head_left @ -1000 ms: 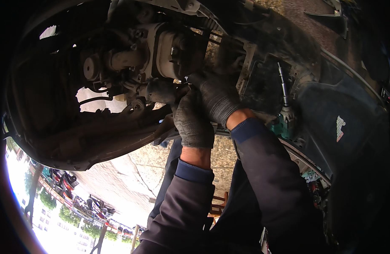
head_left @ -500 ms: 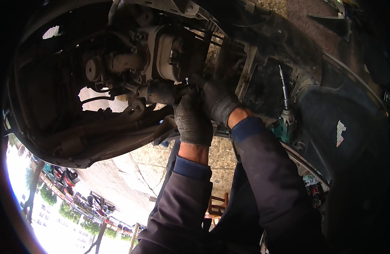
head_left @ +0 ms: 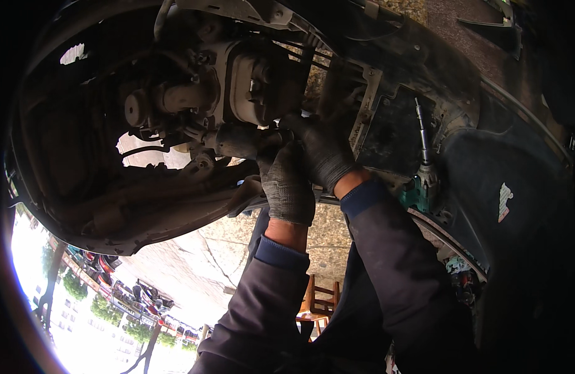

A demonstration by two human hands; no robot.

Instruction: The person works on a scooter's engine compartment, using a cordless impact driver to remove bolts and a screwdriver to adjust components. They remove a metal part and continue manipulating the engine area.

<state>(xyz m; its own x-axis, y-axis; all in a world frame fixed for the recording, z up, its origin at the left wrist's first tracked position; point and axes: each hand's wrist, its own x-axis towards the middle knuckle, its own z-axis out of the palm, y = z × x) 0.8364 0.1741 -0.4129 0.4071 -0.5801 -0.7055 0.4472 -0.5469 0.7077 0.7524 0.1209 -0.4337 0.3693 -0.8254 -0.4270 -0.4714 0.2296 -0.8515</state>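
Observation:
My left hand (head_left: 287, 186), in a dark grey knit glove, is closed at the end of a dark cylindrical part (head_left: 233, 141) on the scooter's exposed engine. What its fingers grip is hidden in shadow. Close beside it, my right hand (head_left: 325, 151), gloved alike, reaches in from the right with fingers curled. I cannot make out what lies between them. Just above the hands sits a pale boxy engine cover (head_left: 242, 90). A metal cylinder with a round cap (head_left: 136, 109) lies to the left.
A teal power driver (head_left: 418, 194) with a long metal extension rests right of my hands, by a black flat panel (head_left: 387, 134). Dark body panels (head_left: 144, 235) frame the opening. Below are paving (head_left: 206, 249) and a wooden stool (head_left: 320, 296). Parked vehicles line the lower left.
My left hand and forearm sit slightly lower, with the wrist tilted a little. The right hand stays almost in place. The whole view has shifted slightly.

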